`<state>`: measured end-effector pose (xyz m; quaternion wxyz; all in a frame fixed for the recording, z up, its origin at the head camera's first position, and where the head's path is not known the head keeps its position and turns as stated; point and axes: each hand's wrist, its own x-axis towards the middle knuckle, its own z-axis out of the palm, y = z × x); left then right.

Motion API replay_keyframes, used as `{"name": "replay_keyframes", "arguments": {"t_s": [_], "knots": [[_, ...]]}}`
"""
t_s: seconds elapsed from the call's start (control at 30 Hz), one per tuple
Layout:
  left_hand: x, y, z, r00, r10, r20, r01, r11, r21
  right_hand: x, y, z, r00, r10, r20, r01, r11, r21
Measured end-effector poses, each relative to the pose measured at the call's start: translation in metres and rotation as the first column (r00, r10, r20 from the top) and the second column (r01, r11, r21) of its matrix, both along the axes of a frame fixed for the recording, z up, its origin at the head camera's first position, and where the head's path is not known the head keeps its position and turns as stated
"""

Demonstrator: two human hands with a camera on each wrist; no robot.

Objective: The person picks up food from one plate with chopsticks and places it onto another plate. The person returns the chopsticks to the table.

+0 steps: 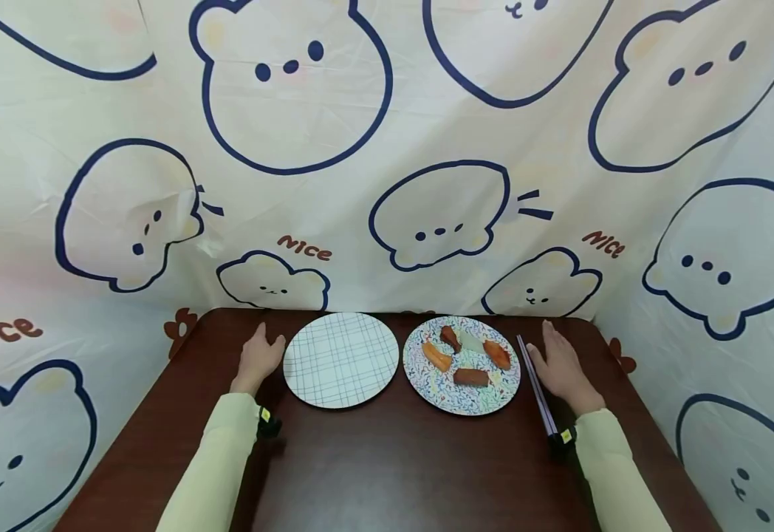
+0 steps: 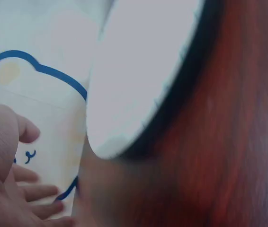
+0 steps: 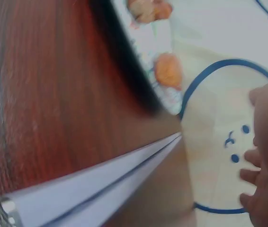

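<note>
A white plate with a thin grid pattern [image 1: 341, 360] lies at the back left of the table, its edge large in the left wrist view [image 2: 134, 71]. My left hand [image 1: 258, 360] is just left of it, fingers extended and holding nothing. To the right, a speckled plate [image 1: 435, 384] bears several food pieces, among them a brown block [image 1: 470, 377] and an orange-brown piece [image 1: 497, 355]. A pair of light chopsticks [image 1: 538, 388] lies right of that plate, also seen in the right wrist view [image 3: 115, 184]. Beside the chopsticks my right hand [image 1: 565, 368] has its fingers extended, gripping nothing.
The dark brown table [image 1: 387, 473] reaches from the front to a cloth backdrop [image 1: 354, 214] printed with bear outlines. The cloth also stands along the left and right sides. Dark bands with yellow marks sit at both wrists.
</note>
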<state>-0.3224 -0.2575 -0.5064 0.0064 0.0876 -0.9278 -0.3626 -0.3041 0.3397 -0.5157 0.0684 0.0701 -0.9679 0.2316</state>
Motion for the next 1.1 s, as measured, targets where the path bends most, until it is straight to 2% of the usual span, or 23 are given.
{"name": "replay_keyframes", "arguments": {"t_s": [0.1, 0.2, 0.3, 0.47, 0.63, 0.8, 1.1], "knots": [[0.006, 0.002, 0.002, 0.997, 0.063, 0.039, -0.065, 0.996, 0.068, 0.007, -0.002, 0.003, 0.999, -0.012, 0.042, 0.011, 1.0, 0.014], [0.011, 0.003, 0.003, 0.995, 0.084, 0.061, -0.088, 0.994, 0.063, 0.015, -0.006, 0.005, 0.991, -0.031, 0.131, 0.023, 0.998, 0.065], [0.016, 0.005, 0.0, 0.993, 0.093, 0.075, -0.097, 0.994, 0.057, 0.023, -0.012, 0.005, 0.973, -0.056, 0.224, 0.03, 0.992, 0.121], [0.024, 0.007, -0.007, 0.992, 0.113, 0.06, -0.119, 0.987, 0.104, 0.034, -0.026, 0.002, 0.946, -0.093, 0.31, 0.035, 0.981, 0.188], [0.033, 0.011, -0.014, 0.987, 0.154, 0.038, -0.158, 0.971, 0.18, 0.039, -0.037, 0.001, 0.923, -0.103, 0.37, 0.034, 0.982, 0.188], [0.038, 0.017, -0.019, 0.983, 0.183, 0.023, -0.183, 0.956, 0.228, 0.042, -0.042, 0.0, 0.915, -0.095, 0.393, 0.033, 0.986, 0.162], [0.046, 0.024, -0.031, 0.981, 0.194, -0.017, -0.182, 0.945, 0.274, 0.045, -0.047, -0.009, 0.943, -0.112, 0.315, 0.043, 0.975, 0.218]]}}
